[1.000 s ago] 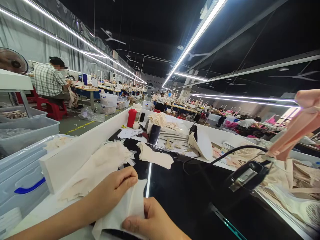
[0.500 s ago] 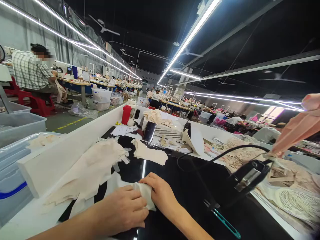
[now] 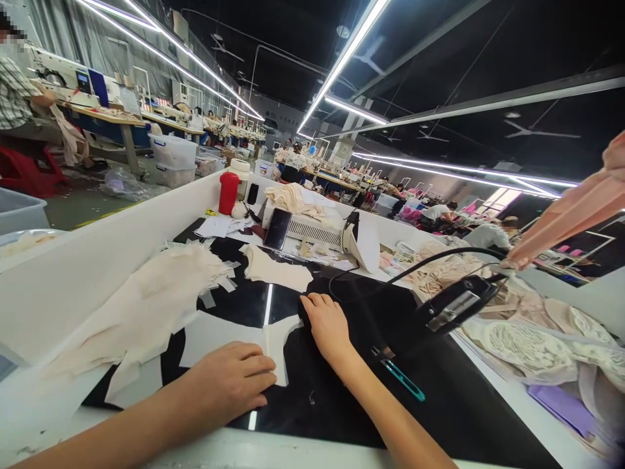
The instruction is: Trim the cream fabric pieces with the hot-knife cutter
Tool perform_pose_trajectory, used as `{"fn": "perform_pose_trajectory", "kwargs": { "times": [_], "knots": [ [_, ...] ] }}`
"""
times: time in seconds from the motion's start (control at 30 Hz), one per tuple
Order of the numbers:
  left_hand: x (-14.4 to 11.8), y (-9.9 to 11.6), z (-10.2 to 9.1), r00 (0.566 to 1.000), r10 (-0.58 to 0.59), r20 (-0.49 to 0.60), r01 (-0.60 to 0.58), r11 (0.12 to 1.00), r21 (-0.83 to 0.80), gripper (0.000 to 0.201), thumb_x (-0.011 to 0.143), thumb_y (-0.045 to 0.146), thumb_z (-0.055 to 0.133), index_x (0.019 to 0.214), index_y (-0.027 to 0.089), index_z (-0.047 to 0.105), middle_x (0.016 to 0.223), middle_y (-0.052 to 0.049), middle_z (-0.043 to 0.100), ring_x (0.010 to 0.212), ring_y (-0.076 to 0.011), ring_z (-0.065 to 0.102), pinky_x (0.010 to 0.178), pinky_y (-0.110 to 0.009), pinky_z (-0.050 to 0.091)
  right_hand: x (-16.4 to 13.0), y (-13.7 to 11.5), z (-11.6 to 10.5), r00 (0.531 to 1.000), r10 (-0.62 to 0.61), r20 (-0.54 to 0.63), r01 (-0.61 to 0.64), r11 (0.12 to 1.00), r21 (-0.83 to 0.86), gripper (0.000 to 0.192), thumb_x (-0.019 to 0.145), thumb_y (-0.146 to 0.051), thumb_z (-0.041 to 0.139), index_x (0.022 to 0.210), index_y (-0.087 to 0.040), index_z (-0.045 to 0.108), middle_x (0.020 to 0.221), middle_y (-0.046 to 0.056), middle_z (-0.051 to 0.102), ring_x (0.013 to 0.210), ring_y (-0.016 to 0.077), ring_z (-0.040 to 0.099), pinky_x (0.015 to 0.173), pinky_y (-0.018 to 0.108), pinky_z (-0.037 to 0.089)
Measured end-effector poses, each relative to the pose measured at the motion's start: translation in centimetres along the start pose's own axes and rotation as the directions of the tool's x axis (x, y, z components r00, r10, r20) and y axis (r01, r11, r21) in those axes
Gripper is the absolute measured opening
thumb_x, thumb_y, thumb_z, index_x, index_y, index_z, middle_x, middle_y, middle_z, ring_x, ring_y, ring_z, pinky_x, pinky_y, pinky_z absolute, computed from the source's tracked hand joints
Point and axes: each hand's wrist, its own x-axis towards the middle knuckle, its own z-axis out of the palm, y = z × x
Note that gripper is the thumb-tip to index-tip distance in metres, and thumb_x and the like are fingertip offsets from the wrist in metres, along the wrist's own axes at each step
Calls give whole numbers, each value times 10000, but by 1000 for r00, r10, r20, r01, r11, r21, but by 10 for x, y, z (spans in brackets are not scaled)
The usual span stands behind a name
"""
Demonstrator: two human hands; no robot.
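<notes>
A white cut piece (image 3: 215, 335) with a narrower cream fabric strip (image 3: 277, 342) along its right side lies on the black work surface (image 3: 351, 404). My left hand (image 3: 229, 381) rests flat over the lower part of the white piece, fingers stretched toward the cream strip. To the right of the strip, my right hand (image 3: 329, 329) lies palm down on the black surface, its fingers extended and apart from the fabric. What lies under its palm is hidden. Right of that hand are teal-handled thread snips (image 3: 403, 380).
A pile of cream fabric pieces (image 3: 156, 299) lies at left, another cream piece (image 3: 278, 268) ahead. Behind stand a phone (image 3: 277, 228) and a red bottle (image 3: 228, 193). A black lamp-like device (image 3: 459, 305) with a cable juts in at right, near lace bra cups (image 3: 527, 345).
My right hand has let go of the cream fabric and moved right onto the black surface. The fabric now lies flatter under my left hand. The view has shifted right and down.
</notes>
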Motion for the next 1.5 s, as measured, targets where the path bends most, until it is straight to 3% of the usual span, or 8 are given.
{"fn": "perform_pose_trajectory", "kwargs": {
  "times": [0.17,0.37,0.6,0.87,1.07,1.27,1.4,1.5],
  "knots": [
    [1,-1,-2,998,-29,61,30,999,-28,166,1004,234,670,1166,199,672,1166,-4,751,1054,-207,670,944,-330,507,-17,-16,-3,987,-157,-39,160,982,96,566,934,49,423,1354,-255,651,1334,89,695,1222,238,605,985,381,500],
    [1,-1,1,997,-47,57,50,998,-50,197,991,263,696,1182,221,671,1159,12,751,1096,-196,669,1000,-318,482,-33,-42,6,926,-377,-24,375,911,169,357,944,-72,583,1170,-305,731,1146,-10,769,1057,183,673,906,317,491],
    [0,1,0,1000,-21,11,21,1000,-5,177,983,248,708,1153,213,674,1149,27,764,1054,-165,675,999,-277,479,-18,-12,7,973,-225,-53,230,967,111,509,919,40,437,1287,-197,696,1248,98,754,1082,281,665,866,406,491],
    [2,7,-4,998,-22,53,21,1000,14,219,947,238,761,1142,223,664,1140,53,767,1044,-139,689,978,-257,498,-38,-32,4,950,-311,-38,312,931,187,428,932,14,502,1135,-280,737,1124,13,764,1026,190,672,875,330,489],
    [-5,14,-5,998,-16,54,16,1000,-2,345,897,291,823,1191,228,655,1194,37,757,1048,-156,696,1014,-259,486,-42,-28,13,961,-273,-45,276,946,171,445,944,11,487,1208,-268,710,1104,40,740,948,204,656,834,332,490],
    [-15,10,8,990,-139,0,139,990,19,178,991,236,681,1168,233,659,1247,-3,737,1132,-196,684,1008,-297,517,-48,-30,13,953,-300,-45,303,944,130,452,928,15,503,1230,-270,682,1086,26,728,924,207,649,807,333,492],
    [-25,4,21,978,-206,-18,206,972,110,240,959,310,726,1180,238,665,1279,-17,728,1124,-235,680,987,-355,538,-56,-31,15,952,-303,-49,306,947,100,459,903,29,502,1221,-250,679,1075,37,730,877,216,652,769,346,492],
    [-25,5,14,977,-212,13,208,969,136,270,942,340,750,1181,243,671,1239,-12,743,1073,-237,689,943,-361,547,-63,-31,16,949,-310,-62,315,946,77,451,886,31,510,1200,-243,680,1050,38,734,853,220,660,755,352,506]
  ]
}}
